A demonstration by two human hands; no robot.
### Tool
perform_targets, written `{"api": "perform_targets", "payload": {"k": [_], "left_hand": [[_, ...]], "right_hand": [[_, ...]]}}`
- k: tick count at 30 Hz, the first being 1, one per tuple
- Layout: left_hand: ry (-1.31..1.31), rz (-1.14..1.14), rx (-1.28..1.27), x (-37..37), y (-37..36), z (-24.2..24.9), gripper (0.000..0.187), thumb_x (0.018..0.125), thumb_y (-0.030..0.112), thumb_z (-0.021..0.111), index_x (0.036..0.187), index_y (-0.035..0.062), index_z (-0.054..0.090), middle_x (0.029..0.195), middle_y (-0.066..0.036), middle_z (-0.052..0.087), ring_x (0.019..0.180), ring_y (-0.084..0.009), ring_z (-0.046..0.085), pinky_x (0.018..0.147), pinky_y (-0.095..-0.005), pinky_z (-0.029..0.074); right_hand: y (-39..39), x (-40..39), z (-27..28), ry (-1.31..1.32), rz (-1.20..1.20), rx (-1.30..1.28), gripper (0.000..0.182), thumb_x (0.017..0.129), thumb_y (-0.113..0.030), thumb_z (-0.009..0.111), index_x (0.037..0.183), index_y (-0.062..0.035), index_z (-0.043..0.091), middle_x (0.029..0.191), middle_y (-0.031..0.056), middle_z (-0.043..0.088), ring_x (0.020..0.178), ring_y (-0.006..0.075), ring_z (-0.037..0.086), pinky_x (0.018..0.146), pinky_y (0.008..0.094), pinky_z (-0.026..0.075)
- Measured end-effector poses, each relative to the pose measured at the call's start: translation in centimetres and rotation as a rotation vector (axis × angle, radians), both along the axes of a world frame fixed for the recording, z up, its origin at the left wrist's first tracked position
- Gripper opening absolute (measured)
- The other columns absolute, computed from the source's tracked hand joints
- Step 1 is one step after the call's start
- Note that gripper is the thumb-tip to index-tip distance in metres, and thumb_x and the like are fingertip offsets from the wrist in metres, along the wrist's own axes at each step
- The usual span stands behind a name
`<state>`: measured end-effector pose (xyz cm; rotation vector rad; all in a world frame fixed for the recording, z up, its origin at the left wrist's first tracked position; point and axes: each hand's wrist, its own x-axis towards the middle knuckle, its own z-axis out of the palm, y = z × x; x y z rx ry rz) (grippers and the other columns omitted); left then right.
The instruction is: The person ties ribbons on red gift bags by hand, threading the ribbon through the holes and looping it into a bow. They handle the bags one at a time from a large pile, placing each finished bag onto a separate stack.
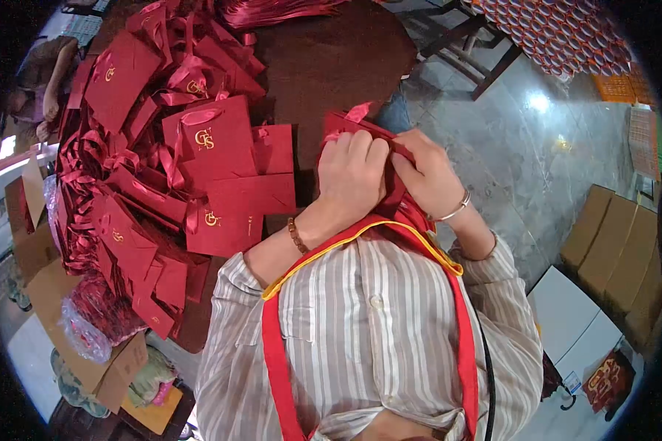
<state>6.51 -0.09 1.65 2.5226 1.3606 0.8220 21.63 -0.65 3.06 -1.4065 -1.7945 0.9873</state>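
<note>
In front of my chest, both hands work on a dark red paper gift bag (336, 126) with a pinkish-red ribbon (358, 112) sticking up from its top. My left hand (353, 170), with a beaded bracelet at the wrist, is closed with curled fingers on the bag. Close beside it, my right hand (428, 170) grips the bag's right side, thumb against the fingers. My hands cover most of the bag. More red gift bags (210, 136) with gold lettering and ribbon handles lie heaped to the left.
The bag pile rests on a dark brown table (331, 55), with a bundle of red ribbons (279, 11) at its far edge. Cardboard boxes (614, 250) and a white box (577, 316) stand right on the grey tiled floor (507, 147). Another person's arm (55, 81) shows far left.
</note>
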Motion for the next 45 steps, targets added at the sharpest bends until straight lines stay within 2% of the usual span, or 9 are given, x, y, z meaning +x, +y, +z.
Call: {"api": "perform_targets", "payload": {"k": [5,10,12,16,22,24,28,36,45], "left_hand": [[-0.092,0.011,0.115,0.3,0.4,-0.2,0.016,0.063,0.006,0.058,0.078,0.0034,0.051,0.096,-0.011,0.052,0.078,-0.0255,0.047,0.064,-0.0374,0.032],[-0.144,-0.034,0.075,0.2,0.2,-0.9,0.017,0.063,0.007,0.058,0.078,0.0037,0.051,0.089,-0.009,0.05,0.078,-0.0248,0.045,0.064,-0.0368,0.032],[-0.114,-0.01,0.106,0.2,0.1,-0.7,0.018,0.067,0.004,0.061,0.081,0.0041,0.05,0.088,-0.008,0.049,0.075,-0.0263,0.045,0.063,-0.0367,0.032],[-0.11,-0.002,0.098,0.7,0.2,-0.6,0.018,0.068,0.006,0.061,0.081,0.004,0.05,0.087,-0.008,0.049,0.075,-0.0262,0.045,0.063,-0.0366,0.032],[-0.12,-0.026,0.086,1.1,0.1,-0.8,0.014,0.067,0.009,0.058,0.079,0.0038,0.051,0.088,-0.009,0.048,0.078,-0.0253,0.045,0.066,-0.037,0.032],[-0.229,-0.058,0.041,0.9,0.0,-1.4,0.012,0.072,0.009,0.057,0.081,0.0024,0.052,0.092,-0.01,0.049,0.079,-0.0257,0.047,0.067,-0.0371,0.033],[-0.214,-0.087,-0.062,0.1,-0.5,-0.7,0.018,0.071,0.006,0.062,0.088,0.0027,0.055,0.097,-0.011,0.052,0.086,-0.0278,0.05,0.069,-0.0345,0.036],[-0.019,-0.066,0.089,-0.3,-0.4,-0.3,0.019,0.066,0.01,0.057,0.084,0.004,0.056,0.093,-0.006,0.05,0.083,-0.0223,0.046,0.068,-0.0366,0.033],[-0.052,-0.06,0.114,-0.1,-0.3,-0.2,0.017,0.067,0.011,0.059,0.083,0.0052,0.057,0.09,-0.006,0.05,0.081,-0.0216,0.047,0.067,-0.0358,0.033]], "right_hand": [[-0.2,0.0,0.2,0.006,0.01,0.019,0.015,0.079,-0.004,0.049,0.09,0.0046,0.054,0.088,0.0221,0.054,0.082,0.0394,0.053,0.072,0.0418,0.044],[-0.5,-0.3,0.4,0.007,-0.028,0.046,0.014,0.08,-0.004,0.049,0.09,0.0042,0.054,0.088,0.0226,0.054,0.081,0.0401,0.053,0.072,0.0418,0.044],[-0.6,-0.2,0.6,-0.008,-0.027,0.001,0.014,0.079,-0.002,0.052,0.092,0.0033,0.054,0.088,0.0192,0.055,0.081,0.0364,0.055,0.071,0.0371,0.045],[-1.5,-0.3,0.8,-0.144,-0.107,0.014,0.011,0.08,-0.003,0.053,0.089,0.0025,0.053,0.087,0.0201,0.055,0.08,0.0382,0.054,0.069,0.0394,0.044],[-2.0,-0.5,0.4,-0.139,-0.171,0.044,0.008,0.08,-0.003,0.054,0.086,0.0018,0.052,0.082,0.0198,0.055,0.077,0.0386,0.054,0.064,0.0409,0.044],[-2.1,-0.5,0.3,-0.141,-0.184,0.043,0.007,0.08,-0.003,0.054,0.084,0.0021,0.053,0.081,0.0195,0.055,0.074,0.0386,0.054,0.063,0.0405,0.044],[-1.8,-0.2,0.0,-0.141,-0.18,0.039,0.007,0.08,-0.004,0.055,0.083,0.0024,0.053,0.08,0.0197,0.055,0.074,0.0384,0.054,0.063,0.0404,0.044],[-1.8,-0.4,0.3,-0.166,-0.174,0.069,0.006,0.079,-0.003,0.055,0.083,0.0015,0.053,0.078,0.0197,0.054,0.072,0.0387,0.054,0.061,0.0422,0.043],[-2.3,-1.1,0.2,-0.206,-0.187,0.1,0.007,0.079,-0.002,0.055,0.085,0.0011,0.052,0.08,0.0181,0.054,0.072,0.0383,0.054,0.06,0.0418,0.044]]}}
